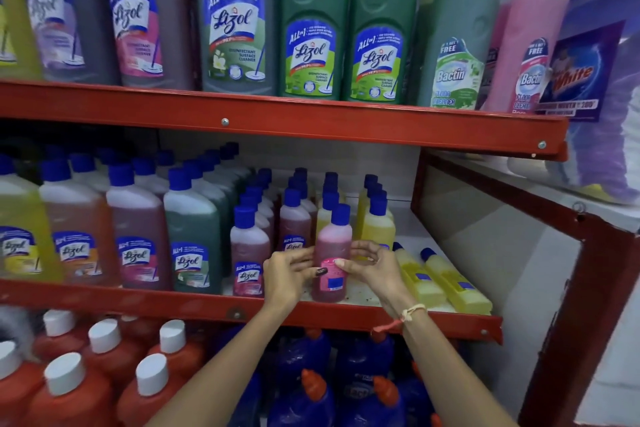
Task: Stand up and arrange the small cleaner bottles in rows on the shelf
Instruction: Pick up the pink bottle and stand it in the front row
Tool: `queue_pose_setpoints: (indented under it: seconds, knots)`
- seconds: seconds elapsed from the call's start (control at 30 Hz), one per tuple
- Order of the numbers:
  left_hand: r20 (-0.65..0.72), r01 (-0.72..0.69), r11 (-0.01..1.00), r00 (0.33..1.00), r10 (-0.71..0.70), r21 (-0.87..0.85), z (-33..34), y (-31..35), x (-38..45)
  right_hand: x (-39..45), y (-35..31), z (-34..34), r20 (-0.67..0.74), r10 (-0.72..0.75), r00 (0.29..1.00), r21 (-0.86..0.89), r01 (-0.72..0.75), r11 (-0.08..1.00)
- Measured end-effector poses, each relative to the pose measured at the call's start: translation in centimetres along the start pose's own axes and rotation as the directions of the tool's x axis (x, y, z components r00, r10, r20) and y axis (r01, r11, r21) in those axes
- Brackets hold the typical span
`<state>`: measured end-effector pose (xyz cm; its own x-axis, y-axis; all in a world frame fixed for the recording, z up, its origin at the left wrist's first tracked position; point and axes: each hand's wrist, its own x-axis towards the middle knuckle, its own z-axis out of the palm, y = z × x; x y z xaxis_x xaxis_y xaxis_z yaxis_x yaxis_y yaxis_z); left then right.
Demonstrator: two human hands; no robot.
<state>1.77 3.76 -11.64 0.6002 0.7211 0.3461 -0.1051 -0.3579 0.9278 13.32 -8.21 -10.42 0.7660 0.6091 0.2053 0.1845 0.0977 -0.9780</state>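
Both hands frame a small pink translucent plastic cleaner bottle with a blue cap (331, 253), standing upright at the front edge of the red metal shelf (450, 319). The left hand (287, 272) and right hand (370, 263) each press curled fingertips against its sides, equally near. Its long axis is vertical. Two small yellow bottles (440, 277) lie flat just to the right, nearer the right hand, probably next to be stood up.

Both forearms are bare, with no sleeves in view. The left hand (287, 274) has a dark-painted thumbnail. The right hand (372, 265) has pale, unpainted-looking nails, and its wrist wears a knotted thread band (405, 317), cream and pinkish-red, with a loose red tail.
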Motion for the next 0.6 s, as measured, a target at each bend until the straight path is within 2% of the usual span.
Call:
queue_pose_setpoints:
  seconds: [0.13, 0.23, 0.37, 0.47, 0.6]
  knots:
    - [0.020, -0.059, 0.997, 0.998, 0.058, 0.051, -0.3, -0.3, -0.5, -0.3, 0.6, 0.2, -0.012, -0.025, 1.000, -0.054, 0.024, 0.998]
    - [0.044, -0.066, 0.998, 0.997, 0.066, 0.019, -0.3, -0.6, -1.0, -1.0, 1.3, 0.5, -0.043, -0.045, 0.998, -0.078, 0.041, 0.996]
    - [0.050, 0.089, 0.993, 0.995, -0.085, -0.083, -0.2, -1.4, -1.3, -2.0, 2.2, 1.3, -0.186, -0.019, 0.982, -0.097, 0.000, 0.995]
    - [0.017, 0.171, 0.979, 0.985, -0.170, -0.111, -0.1, -1.0, -1.2, -2.8, 2.6, 2.1, -0.225, -0.078, 0.971, -0.305, 0.006, 0.952]
    - [-0.040, 0.231, 0.961, 0.970, -0.239, -0.149, -0.3, -0.8, -1.3, -3.4, 2.9, 4.0, -0.193, -0.183, 0.964, -0.540, 0.051, 0.840]
